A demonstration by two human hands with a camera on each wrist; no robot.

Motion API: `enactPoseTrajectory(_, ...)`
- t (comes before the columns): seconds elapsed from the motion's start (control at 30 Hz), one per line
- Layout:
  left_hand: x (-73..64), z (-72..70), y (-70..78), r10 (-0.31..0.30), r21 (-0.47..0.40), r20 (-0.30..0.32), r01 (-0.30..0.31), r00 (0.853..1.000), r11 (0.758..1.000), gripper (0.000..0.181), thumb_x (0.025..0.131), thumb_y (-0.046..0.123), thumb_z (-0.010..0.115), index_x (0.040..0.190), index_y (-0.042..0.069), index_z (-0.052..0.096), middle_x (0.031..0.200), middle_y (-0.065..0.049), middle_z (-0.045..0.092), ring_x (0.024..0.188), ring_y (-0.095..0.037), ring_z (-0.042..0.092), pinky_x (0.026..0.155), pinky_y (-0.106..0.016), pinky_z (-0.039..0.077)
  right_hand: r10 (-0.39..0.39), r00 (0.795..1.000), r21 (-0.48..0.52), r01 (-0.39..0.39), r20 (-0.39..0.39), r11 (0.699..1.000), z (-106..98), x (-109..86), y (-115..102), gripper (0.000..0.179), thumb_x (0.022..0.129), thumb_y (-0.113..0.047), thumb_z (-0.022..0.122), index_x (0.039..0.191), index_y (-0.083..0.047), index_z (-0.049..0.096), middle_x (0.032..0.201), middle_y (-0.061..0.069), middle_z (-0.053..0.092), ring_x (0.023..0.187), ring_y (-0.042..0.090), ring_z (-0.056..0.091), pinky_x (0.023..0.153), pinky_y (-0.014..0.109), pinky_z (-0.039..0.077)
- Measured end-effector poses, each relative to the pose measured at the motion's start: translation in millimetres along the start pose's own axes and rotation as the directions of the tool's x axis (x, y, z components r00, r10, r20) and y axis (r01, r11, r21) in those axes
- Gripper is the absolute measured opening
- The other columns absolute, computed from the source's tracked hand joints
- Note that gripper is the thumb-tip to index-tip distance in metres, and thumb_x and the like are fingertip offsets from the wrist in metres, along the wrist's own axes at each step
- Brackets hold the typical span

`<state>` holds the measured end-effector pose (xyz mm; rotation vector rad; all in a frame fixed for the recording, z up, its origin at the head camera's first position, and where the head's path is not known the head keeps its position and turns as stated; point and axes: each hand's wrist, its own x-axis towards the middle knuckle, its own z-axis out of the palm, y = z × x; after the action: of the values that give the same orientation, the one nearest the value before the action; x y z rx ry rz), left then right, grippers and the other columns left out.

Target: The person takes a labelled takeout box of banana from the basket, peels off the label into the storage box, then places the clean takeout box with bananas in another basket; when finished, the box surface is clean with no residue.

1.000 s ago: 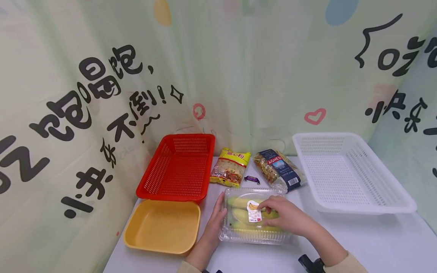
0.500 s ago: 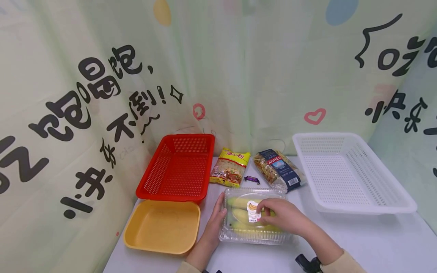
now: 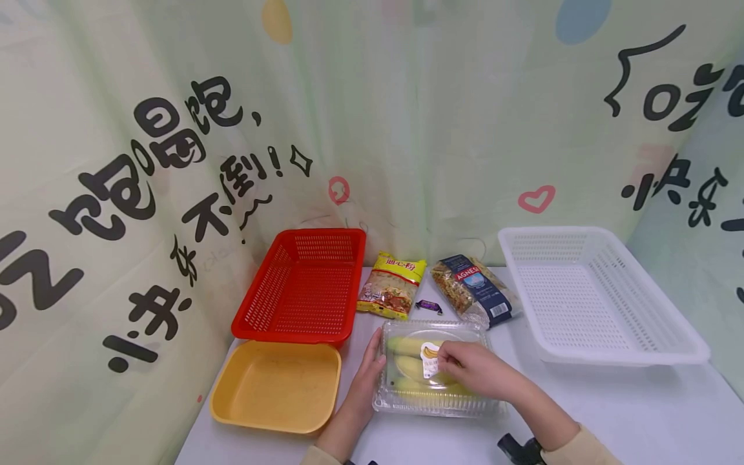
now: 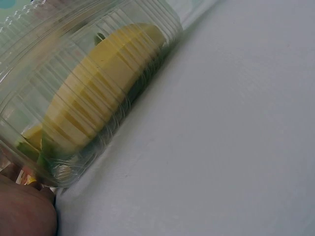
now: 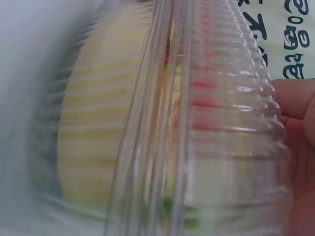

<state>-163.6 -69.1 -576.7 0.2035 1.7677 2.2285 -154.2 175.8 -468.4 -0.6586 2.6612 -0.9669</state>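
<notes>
A clear plastic clamshell box (image 3: 407,402) of bananas (image 3: 407,368) lies on the white table, its lid shut. On the lid is a white sticker (image 3: 429,363) with a banana picture, its right edge running under my right fingertips. My right hand (image 3: 479,369) is above the lid, thumb and forefinger pinching that edge. With fingers straight, my left hand (image 3: 367,378) rests along the box's left side. The left wrist view has the bananas (image 4: 101,83) through the ribbed wall. Close up in the right wrist view is the box's ribbed side (image 5: 236,147).
Behind the box lie a yellow noodle packet (image 3: 392,285), a small purple-wrapped candy (image 3: 429,306) and an Agnesi pasta bag (image 3: 475,290). A red basket (image 3: 296,300) and a yellow tray (image 3: 276,387) stand at left, a white basket (image 3: 604,310) at right.
My right fingers have drawn together at the sticker's right edge, and the sticker now looks narrower and slightly tilted. The left hand and the box have stayed in place.
</notes>
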Motion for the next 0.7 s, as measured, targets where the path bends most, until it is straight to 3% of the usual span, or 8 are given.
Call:
enactPoseTrajectory(0.47,0.6,-1.2,-1.9,0.003,0.018,0.005,-0.003,1.0,1.0,0.063,0.101,0.038,0.041,0.159,0.033,0.016,0.168,0.002,0.004,0.155,-0.027,-0.008,0.122,-0.058,-0.006,0.052,0.998,0.198,-0.056,0.029,0.979,-3.0,1.6,-3.7,0.01,0.1,-0.018,0.054,0.093,-0.012,0.058,0.076,-0.002,0.051,0.066,0.009,0.045,0.057,0.023,0.04)
enactPoseTrajectory(0.7,0.8,-0.6,-1.5,0.004,0.028,-0.005,-0.004,1.0,1.0,0.062,0.101,0.036,0.041,0.158,0.033,0.017,0.168,0.002,0.005,0.155,-0.028,-0.007,0.122,-0.059,-0.005,0.071,0.997,0.117,-0.072,0.008,0.991,0.0,2.9,-5.2,0.008,0.099,-0.023,0.058,0.093,-0.019,0.061,0.073,-0.006,0.053,0.065,0.007,0.047,0.057,0.022,0.041)
